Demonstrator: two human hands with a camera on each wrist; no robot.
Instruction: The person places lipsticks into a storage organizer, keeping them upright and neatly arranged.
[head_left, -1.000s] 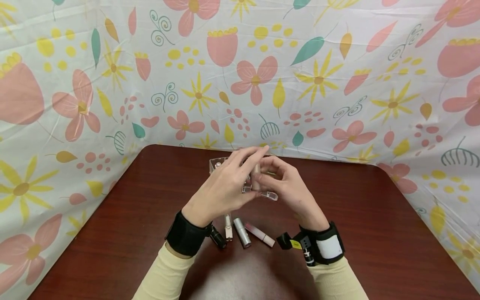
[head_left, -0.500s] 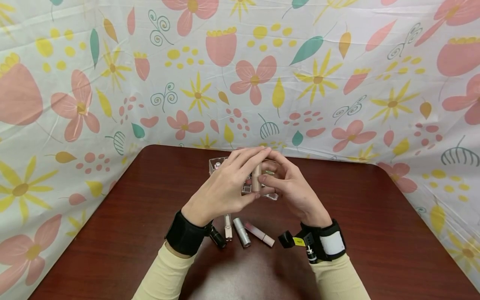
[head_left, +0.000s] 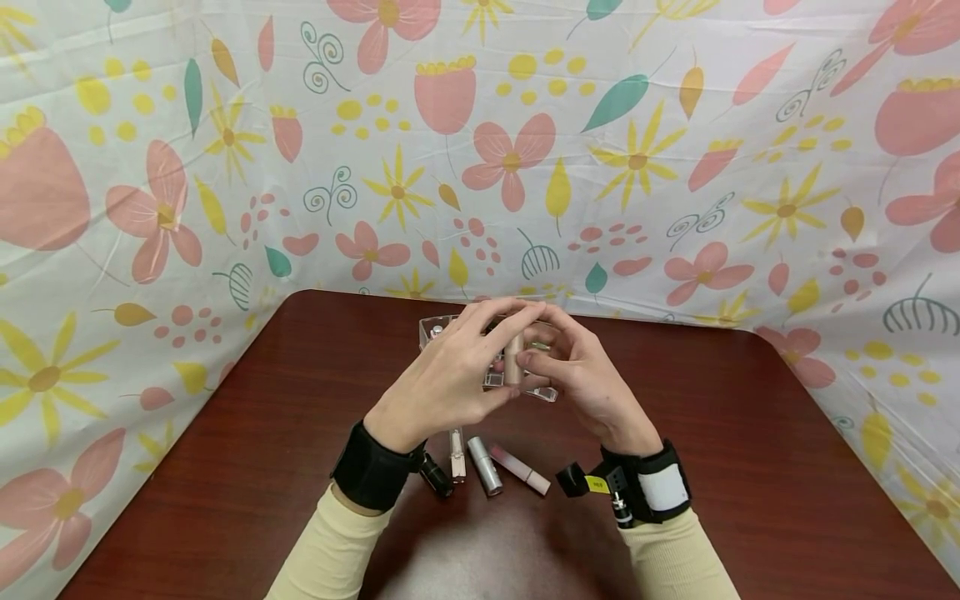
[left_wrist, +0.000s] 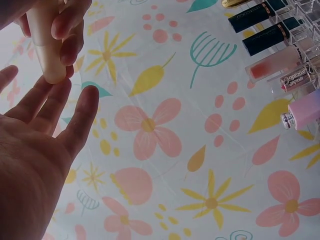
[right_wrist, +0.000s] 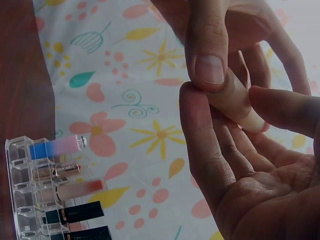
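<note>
Both hands hold a beige lipstick tube (head_left: pixel 513 360) upright above the table. My left hand (head_left: pixel 446 367) spans it lengthwise, thumb at the lower end and fingertips at the upper end; in the left wrist view the fingertips touch the end of the tube (left_wrist: pixel 46 42). My right hand (head_left: pixel 592 383) pinches its side, and the right thumb (right_wrist: pixel 287 109) presses on it in the right wrist view. Behind the hands stands a clear lipstick organizer (head_left: pixel 426 327), mostly hidden. In the right wrist view, several lipsticks and lip glosses stand in the organizer (right_wrist: pixel 20 200), including a pink-and-blue tube (right_wrist: pixel 57 146).
Nearer me on the brown table (head_left: pixel 247 467) lie a black lipstick (head_left: pixel 435 475), a slim pale-gold tube (head_left: pixel 457 456), a silver lipstick (head_left: pixel 485 467) and a pink lip gloss (head_left: pixel 520 468). A flowered cloth (head_left: pixel 300 167) hangs behind the table.
My right index finger has moved up and over to meet the left fingertips above the tube, and more of the tube shows. In the last half second the hands barely move.
</note>
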